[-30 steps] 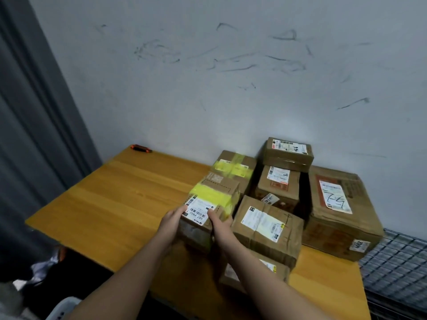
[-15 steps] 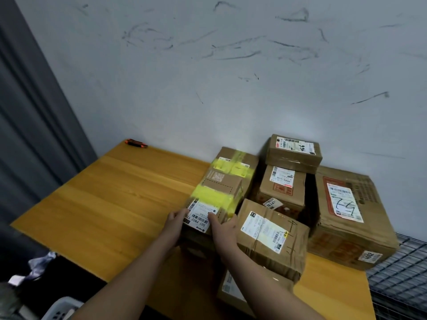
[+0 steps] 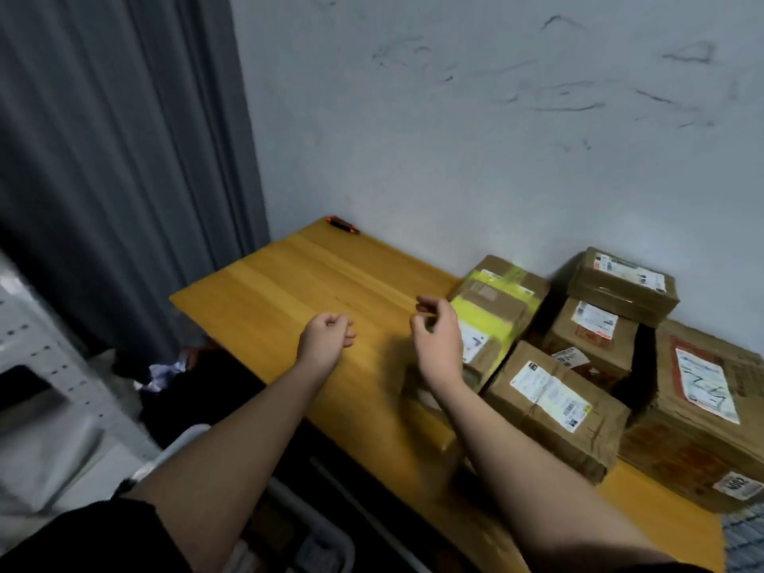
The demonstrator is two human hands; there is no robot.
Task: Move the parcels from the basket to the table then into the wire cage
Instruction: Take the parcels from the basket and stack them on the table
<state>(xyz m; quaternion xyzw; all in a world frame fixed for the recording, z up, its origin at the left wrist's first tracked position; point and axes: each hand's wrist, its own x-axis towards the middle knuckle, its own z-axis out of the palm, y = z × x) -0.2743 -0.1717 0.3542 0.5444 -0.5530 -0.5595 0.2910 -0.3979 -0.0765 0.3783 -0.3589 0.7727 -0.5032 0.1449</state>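
Wooden table (image 3: 297, 283) against a scuffed wall (image 3: 454, 117), grey curtain (image 3: 124, 159) left of table. Small orange-black tool (image 3: 342, 225) at table's far left corner, touching nothing else. Six parcels visible, crowded on table's right half: yellow-taped box (image 3: 492, 320) lying over another taped box (image 3: 502, 279) behind it; labelled box (image 3: 554, 403) at table's near edge; medium box (image 3: 591, 332) behind that, topped by flat box (image 3: 622, 283); large box (image 3: 703, 411) at table's right end. Wire cage (image 3: 744, 535) just off table's right end, contents hidden. White basket (image 3: 314, 531) below table's near edge, contents blurred. Left hand (image 3: 324, 339) above bare table, fingers loosely curled, empty. Right hand (image 3: 438, 339) just left of yellow-taped box, fingers loosely bent, empty, partly blocking that box.
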